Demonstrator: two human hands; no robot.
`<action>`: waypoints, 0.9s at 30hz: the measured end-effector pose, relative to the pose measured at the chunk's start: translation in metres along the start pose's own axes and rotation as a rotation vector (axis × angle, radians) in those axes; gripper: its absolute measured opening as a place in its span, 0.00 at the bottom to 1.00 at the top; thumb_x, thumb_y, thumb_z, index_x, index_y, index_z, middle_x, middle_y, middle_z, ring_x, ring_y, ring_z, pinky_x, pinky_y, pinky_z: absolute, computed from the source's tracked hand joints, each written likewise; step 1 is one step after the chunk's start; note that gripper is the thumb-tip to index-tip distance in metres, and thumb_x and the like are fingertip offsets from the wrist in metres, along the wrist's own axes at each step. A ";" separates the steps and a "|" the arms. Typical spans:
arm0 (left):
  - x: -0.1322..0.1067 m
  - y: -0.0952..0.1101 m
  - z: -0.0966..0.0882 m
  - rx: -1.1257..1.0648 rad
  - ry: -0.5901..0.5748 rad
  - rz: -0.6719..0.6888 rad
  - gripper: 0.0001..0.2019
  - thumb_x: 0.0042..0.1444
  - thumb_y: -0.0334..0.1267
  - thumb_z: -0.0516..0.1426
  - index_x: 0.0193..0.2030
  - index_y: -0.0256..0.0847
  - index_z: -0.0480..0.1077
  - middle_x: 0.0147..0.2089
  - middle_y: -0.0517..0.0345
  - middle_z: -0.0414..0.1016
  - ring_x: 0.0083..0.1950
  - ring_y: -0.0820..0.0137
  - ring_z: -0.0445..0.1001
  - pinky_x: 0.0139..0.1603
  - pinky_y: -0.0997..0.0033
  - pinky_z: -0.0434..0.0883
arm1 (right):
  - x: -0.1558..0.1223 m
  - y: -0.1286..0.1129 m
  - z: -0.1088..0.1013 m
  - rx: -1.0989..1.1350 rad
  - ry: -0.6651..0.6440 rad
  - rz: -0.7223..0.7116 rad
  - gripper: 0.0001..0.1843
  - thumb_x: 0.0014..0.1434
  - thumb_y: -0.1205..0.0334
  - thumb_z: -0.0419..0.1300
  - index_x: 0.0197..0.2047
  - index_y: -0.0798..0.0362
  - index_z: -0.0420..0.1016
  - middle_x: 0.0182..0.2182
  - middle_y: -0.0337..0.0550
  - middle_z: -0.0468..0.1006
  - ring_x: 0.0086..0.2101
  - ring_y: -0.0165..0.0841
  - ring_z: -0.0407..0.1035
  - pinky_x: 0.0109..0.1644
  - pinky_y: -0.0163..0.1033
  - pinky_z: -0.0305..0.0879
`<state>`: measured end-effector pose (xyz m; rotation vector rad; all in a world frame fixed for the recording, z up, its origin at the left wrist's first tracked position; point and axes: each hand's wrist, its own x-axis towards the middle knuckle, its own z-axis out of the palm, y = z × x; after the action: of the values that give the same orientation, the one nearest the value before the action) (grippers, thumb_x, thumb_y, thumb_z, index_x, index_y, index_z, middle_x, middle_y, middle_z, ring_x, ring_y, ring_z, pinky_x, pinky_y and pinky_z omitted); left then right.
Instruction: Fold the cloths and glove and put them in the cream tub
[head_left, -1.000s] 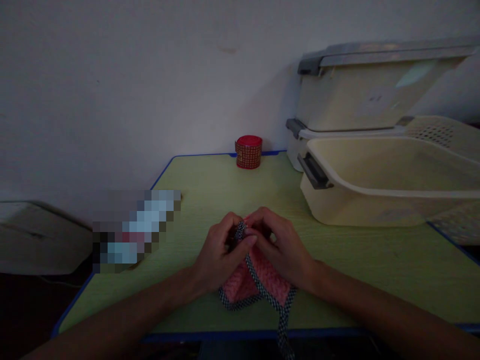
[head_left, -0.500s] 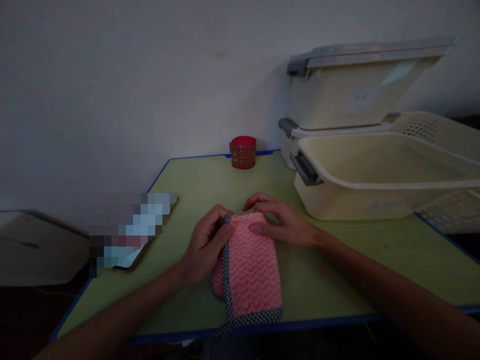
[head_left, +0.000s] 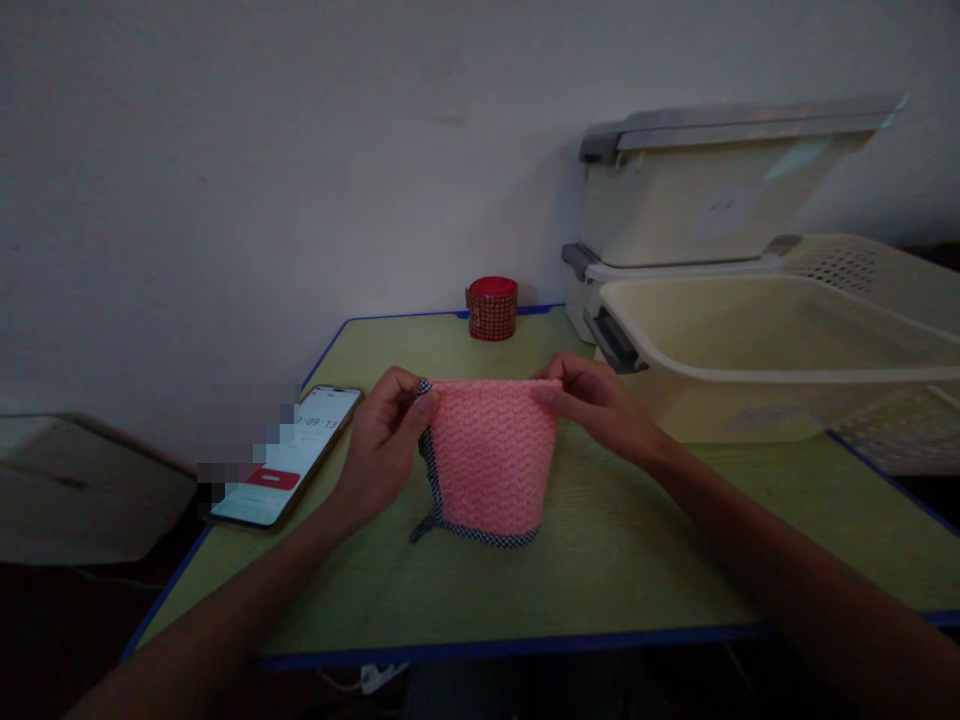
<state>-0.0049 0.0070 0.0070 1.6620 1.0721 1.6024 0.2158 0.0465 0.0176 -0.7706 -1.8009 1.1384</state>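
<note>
Between my two hands hangs a pink textured cloth (head_left: 491,460) with a black-and-white checked trim along its left side and lower edge. It looks folded over, with its top edge pulled straight and level above the table. My left hand (head_left: 386,430) pinches the upper left corner, thumb in front, at the checked trim. At the upper right corner my right hand (head_left: 600,405) grips the cloth between thumb and fingers. A loose tail of trim sticks out at the lower left. The fingers behind the cloth are partly hidden.
The cloth hangs over a green table (head_left: 622,570) with a blue edge. A phone (head_left: 300,455) lies at the left, partly blurred out. A red roll (head_left: 492,310) stands at the back. Cream plastic bins (head_left: 720,405) occupy the right, beside a lidded box (head_left: 675,205).
The cloth has been lifted away from the table's front edge and spread wider. My hands have moved apart and up, and my right hand now grips the top right corner.
</note>
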 end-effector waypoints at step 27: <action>0.003 -0.033 0.014 0.034 -0.137 -0.634 0.19 0.49 0.29 0.55 0.46 0.41 0.51 0.32 0.63 0.70 0.24 0.77 0.68 0.21 0.81 0.61 | -0.003 0.039 0.012 -0.402 0.040 0.251 0.26 0.52 0.67 0.56 0.52 0.53 0.50 0.31 0.40 0.71 0.30 0.33 0.68 0.33 0.39 0.65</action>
<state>0.0039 0.0273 -0.0211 1.2463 1.3800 1.0477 0.2087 0.0551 -0.0212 -1.2751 -1.9656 0.9135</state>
